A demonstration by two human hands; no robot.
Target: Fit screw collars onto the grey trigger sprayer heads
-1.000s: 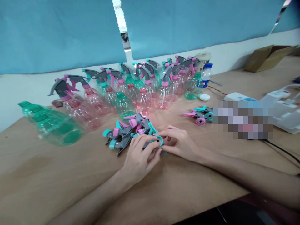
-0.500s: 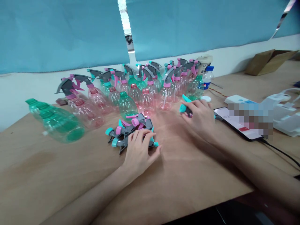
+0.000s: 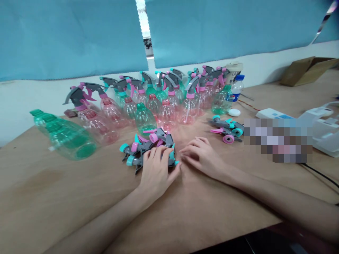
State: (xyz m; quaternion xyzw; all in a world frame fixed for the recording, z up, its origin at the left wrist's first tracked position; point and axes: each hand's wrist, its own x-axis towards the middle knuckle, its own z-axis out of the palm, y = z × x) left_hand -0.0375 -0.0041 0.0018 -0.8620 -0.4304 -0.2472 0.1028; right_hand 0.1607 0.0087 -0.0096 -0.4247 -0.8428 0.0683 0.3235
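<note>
My left hand point(image 3: 156, 170) lies over a heap of grey trigger spray heads point(image 3: 159, 134) with pink and turquoise collars. Its fingers curl round one spray head point(image 3: 137, 161), and the thumb sits by a turquoise nozzle; the fingertips are partly hidden. Just right of the heap, my right hand point(image 3: 202, 155) is empty, fingers loosely stretched toward the pile. Beyond it lies a smaller group of loose spray heads point(image 3: 228, 127), pink and turquoise. Behind the heap stand uncapped bottles, among them a green bottle point(image 3: 145, 119) and a pink bottle point(image 3: 167, 114).
Several bottles with spray heads fitted, such as a pink one point(image 3: 189, 102), stand along the wall. Green bottles point(image 3: 66, 139) lie at left. A blue-capped bottle point(image 3: 237, 88), a white lid point(image 3: 234, 112), a cardboard box point(image 3: 299, 73) and white plastic parts point(image 3: 324, 130) are at right.
My right hand has let go of a turquoise spray head at the right-hand group and come back left toward the heap. My left hand has stayed in place.
</note>
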